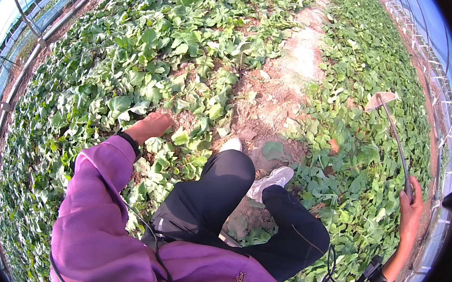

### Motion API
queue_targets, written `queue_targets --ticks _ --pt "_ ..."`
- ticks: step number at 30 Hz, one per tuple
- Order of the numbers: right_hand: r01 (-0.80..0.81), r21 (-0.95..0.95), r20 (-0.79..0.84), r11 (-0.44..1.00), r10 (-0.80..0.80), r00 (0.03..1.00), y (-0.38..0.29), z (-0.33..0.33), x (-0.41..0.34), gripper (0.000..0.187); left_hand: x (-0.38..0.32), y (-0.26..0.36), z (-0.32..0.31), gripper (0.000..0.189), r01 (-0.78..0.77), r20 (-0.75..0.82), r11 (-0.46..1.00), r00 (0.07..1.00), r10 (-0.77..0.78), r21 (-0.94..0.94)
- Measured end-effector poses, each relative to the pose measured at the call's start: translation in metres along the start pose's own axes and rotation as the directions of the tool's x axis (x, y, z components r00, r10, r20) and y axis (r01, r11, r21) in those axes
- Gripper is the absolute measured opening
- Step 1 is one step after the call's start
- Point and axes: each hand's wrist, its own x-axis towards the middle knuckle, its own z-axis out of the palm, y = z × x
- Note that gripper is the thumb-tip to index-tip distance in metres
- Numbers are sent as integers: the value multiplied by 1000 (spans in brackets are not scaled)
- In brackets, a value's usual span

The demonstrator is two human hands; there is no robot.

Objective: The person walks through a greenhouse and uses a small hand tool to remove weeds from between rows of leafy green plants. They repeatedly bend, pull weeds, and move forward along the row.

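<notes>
My right hand (411, 203) is raised on the right and grips the handle of a small hand hoe (398, 137). The hoe's broad, soil-coloured blade points away from me, over the leafy plants. On the other side, my left hand (153, 126) reaches low into the green leafy crop (185, 137), beside a patch of bare soil. Its fingers look curled, but their tips are hidden, so whether they pinch a leaf or stem cannot be told.
A bare soil path (270, 100) runs ahead between two planted strips. My light shoes (273, 182) rest on it, knees bent. Pipes and plastic sheeting (25, 68) line the left side; sheeting also borders the right. A black cable (330, 269) hangs near my right knee.
</notes>
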Motion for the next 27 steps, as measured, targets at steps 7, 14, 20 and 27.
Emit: queue_targets --ticks 7,14,20,27 --pt "-24 -55 -14 998 23 1000 44 -36 -64 40 -18 58 2 21 3 226 985 974 37 -174" --pt "-405 41 148 913 395 907 116 23 -137 38 -63 61 31 19 -8 407 973 908 104 -231" --pt "-567 34 274 823 538 797 188 81 -207 40 -78 53 54 35 154 540 978 840 -56 -139" --pt "-493 -300 432 816 577 692 207 132 -240 34 -91 26 59 38 -30 444 962 883 154 -273"
